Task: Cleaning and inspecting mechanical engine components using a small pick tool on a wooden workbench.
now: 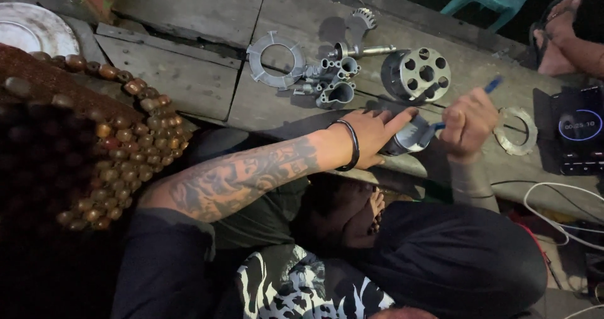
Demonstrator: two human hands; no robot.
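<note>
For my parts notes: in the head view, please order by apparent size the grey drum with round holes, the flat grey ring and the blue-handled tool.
1. Grey drum with round holes and flat grey ring: alike, not ranked.
2. Blue-handled tool, smallest; the right hand hides much of it.

Left hand (pixel 371 136) steadies small metal cylinder (pixel 412 136) near front edge of wooden bench (pixel 182 80); right hand (pixel 469 124) grips blue-handled tool (pixel 487 87) against it. Perforated drum (pixel 418 73), ring plate (pixel 274 58) w/ other parts toward back edge.
</note>
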